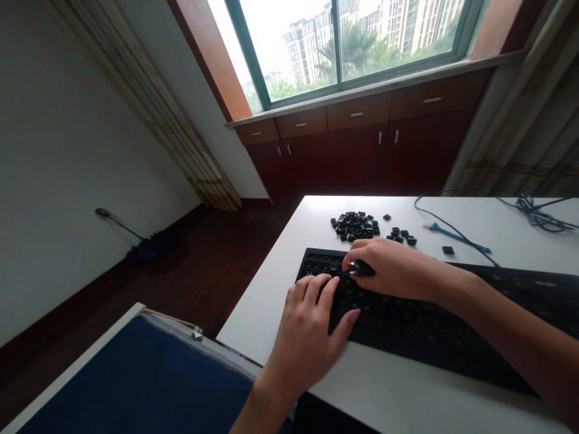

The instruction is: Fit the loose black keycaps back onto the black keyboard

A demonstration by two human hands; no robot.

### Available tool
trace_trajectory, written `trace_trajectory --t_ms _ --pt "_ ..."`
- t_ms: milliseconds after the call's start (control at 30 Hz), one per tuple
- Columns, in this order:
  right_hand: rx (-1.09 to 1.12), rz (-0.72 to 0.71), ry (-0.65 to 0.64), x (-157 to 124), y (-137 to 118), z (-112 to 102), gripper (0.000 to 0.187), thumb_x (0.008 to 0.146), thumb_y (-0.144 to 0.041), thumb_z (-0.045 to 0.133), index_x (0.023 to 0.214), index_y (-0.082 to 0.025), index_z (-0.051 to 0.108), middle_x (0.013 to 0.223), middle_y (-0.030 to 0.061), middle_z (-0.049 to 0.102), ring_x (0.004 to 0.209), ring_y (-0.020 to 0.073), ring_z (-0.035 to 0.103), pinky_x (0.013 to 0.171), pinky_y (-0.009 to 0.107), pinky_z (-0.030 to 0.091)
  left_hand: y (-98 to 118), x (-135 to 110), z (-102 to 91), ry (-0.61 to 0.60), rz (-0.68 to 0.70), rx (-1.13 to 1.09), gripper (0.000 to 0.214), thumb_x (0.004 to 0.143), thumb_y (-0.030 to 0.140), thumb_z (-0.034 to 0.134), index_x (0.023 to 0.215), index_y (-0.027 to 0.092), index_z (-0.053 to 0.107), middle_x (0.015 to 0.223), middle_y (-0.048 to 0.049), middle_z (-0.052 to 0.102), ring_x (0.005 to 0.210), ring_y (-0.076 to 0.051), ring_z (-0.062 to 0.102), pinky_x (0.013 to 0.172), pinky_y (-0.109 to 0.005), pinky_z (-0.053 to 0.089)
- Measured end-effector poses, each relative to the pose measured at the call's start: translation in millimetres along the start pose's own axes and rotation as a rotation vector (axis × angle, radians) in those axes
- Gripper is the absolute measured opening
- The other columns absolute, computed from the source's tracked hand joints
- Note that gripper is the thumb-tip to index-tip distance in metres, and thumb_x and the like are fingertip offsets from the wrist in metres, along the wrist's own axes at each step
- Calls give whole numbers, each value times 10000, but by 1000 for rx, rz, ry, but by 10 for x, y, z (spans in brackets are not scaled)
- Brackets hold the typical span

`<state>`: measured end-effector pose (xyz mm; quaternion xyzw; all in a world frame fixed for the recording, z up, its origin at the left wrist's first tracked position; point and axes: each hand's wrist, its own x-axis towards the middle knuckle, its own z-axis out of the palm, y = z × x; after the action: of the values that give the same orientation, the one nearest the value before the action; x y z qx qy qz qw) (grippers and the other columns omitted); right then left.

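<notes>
A black keyboard (402, 337) lies on the white table, its left end bare of several keycaps. My left hand (312, 319) rests on that end with fingers spread, holding nothing. Over the upper left keys, my right hand (389, 265) is closed around a small black tool with a shiny metal end, which looks like a keycap puller (360, 268). Its tip points down at the keys; the exact contact is hidden. Behind the keyboard sits a heap of loose black keycaps (355, 226), with several more keycaps (400, 235) to its right.
On the white table (289, 253) lie a blue brush (459, 237), a single keycap (447, 250) and a coiled black cable (543, 217). A dark blue fabric surface with a zipper (149, 374) is at lower left. Cabinets (357, 157) stand under the window beyond.
</notes>
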<state>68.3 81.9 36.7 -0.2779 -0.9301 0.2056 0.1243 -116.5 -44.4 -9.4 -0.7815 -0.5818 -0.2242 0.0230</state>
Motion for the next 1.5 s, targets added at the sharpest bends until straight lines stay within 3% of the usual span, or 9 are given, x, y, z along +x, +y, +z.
trace_trajectory --t_ms 133,600,1300,1400,1500 --pt "-20 23 5 -4 -32 4 249 847 -229 624 1075 -206 721 1015 75 750 885 228 697 744 302 471 27 42 26 -9 -9 24 464 976 416 548 1343 132 568 1295 -169 579 1190 -330 519 1021 -539 475" --pt "-37 2 24 -6 -40 97 228 899 -280 616 1062 -209 760 980 77 752 855 225 705 748 302 488 38 -9 36 -8 -40 -36 456 992 411 524 1380 172 548 1346 -165 544 1258 -335 487 1063 -544 449" --pt "-51 88 24 37 -50 99 123 831 -271 656 843 -186 744 834 86 751 772 211 689 681 287 455 32 -15 31 -2 -20 -13 459 983 378 542 1405 197 520 1362 -157 542 1256 -331 495 1055 -532 452" --pt "24 140 30 12 -58 34 196 799 -377 734 880 -199 740 806 62 737 745 204 659 639 287 432 30 -21 35 -7 -29 -12 449 983 381 542 1392 197 527 1362 -158 540 1258 -334 495 1054 -537 453" --pt "255 184 157 15 -88 -35 337 824 -530 705 778 -197 681 669 1 648 605 140 549 548 268 372 25 -26 50 2 -36 -9 459 982 390 545 1392 186 518 1367 -160 533 1267 -330 490 1064 -534 451"
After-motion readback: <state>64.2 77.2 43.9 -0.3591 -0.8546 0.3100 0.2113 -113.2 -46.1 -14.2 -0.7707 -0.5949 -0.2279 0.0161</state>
